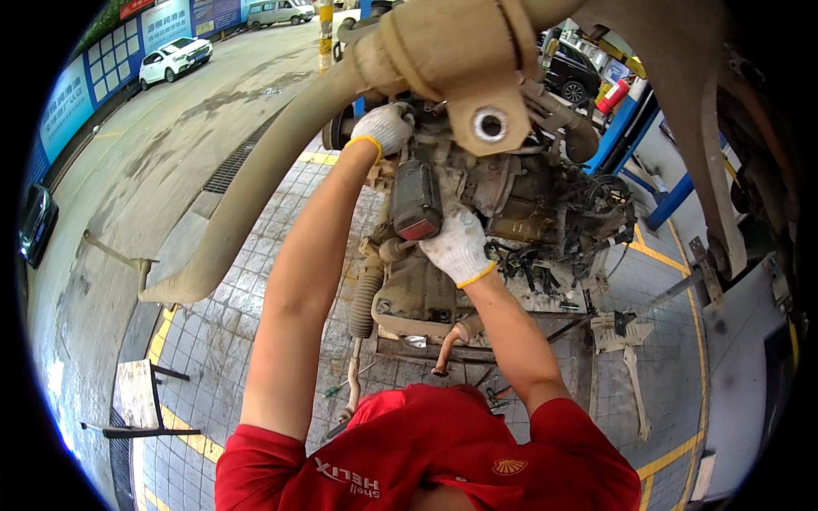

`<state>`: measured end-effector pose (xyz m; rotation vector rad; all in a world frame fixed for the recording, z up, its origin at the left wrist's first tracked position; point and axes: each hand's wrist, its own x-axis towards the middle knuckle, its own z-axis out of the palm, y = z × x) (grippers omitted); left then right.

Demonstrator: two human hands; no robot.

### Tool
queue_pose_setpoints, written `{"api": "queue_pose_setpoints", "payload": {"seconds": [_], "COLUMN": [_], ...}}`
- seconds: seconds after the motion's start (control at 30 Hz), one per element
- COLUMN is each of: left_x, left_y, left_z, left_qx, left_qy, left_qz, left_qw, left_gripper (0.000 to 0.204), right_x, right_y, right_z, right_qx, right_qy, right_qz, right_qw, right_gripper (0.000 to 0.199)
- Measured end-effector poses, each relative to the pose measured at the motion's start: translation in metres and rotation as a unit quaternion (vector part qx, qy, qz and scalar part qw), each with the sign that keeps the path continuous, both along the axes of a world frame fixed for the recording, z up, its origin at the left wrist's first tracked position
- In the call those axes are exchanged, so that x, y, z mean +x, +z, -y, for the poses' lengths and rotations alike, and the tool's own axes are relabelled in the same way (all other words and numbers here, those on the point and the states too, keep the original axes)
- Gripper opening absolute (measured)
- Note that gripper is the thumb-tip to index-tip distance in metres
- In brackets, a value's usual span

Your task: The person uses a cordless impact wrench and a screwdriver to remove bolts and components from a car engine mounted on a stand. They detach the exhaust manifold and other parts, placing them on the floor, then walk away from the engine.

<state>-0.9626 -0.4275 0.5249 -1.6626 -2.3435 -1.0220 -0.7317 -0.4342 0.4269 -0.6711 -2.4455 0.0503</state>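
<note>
Fingers [402,114] of the left hand [380,132], in a white knit glove with a yellow cuff, are curled against the upper left of a dusty grey-brown metal engine assembly [511,200]; their tips are hidden, so whether they grip anything cannot be told. Lower down, here's the right hand [460,247], gloved to match, partly bent just beside the dark, box-shaped part with a reddish end [416,200]; it appears to touch it, though a firm hold can't be made out. That part sits near the middle of the assembly, between the two hands. Below it, a grey ribbed bellows [365,300] runs down on the left, and a rust-brown curved pipe [446,347] pokes out on the right. Overhead sweeps a thick, tan, dust-coated tube [256,170], and underneath spreads the grey tiled floor [226,319], with a white-topped stool [136,393] standing well apart at left.
</note>
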Motion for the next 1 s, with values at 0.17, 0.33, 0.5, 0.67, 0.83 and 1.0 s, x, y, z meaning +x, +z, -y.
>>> {"api": "queue_pose_setpoints", "payload": {"seconds": [0.17,0.33,0.5,0.67,0.83,1.0], "left_x": [-0.002,-0.02,-0.027,-0.035,-0.035,-0.025], "left_y": [0.016,-0.005,-0.005,-0.002,0.009,-0.02], "left_z": [-0.017,-0.041,-0.039,-0.013,0.013,0.035], "left_qx": [-0.075,-0.018,0.085,0.134,0.213,0.27], "left_qy": [0.027,-0.008,-0.025,-0.042,-0.057,-0.044], "left_qz": [-0.065,-0.033,0.057,0.171,0.437,0.52], "left_qw": [0.995,0.999,0.994,0.975,0.872,0.809], "left_gripper": [0.045,0.047,0.041,0.033,0.026,0.027], "right_x": [-0.006,0.012,0.025,0.039,0.035,0.017], "right_y": [0.003,0.014,0.002,0.028,0.018,0.021], "right_z": [-0.005,0.007,0.014,0.051,0.045,0.032], "right_qx": [-0.023,-0.043,-0.058,-0.085,0.021,-0.006], "right_qy": [-0.004,0.07,0.161,0.12,0.14,0.123], "right_qz": [0.042,-0.031,-0.057,-0.078,-0.094,-0.124], "right_qw": [0.999,0.996,0.984,0.986,0.985,0.985], "right_gripper": [0.123,0.112,0.102,0.093,0.099,0.104]}}
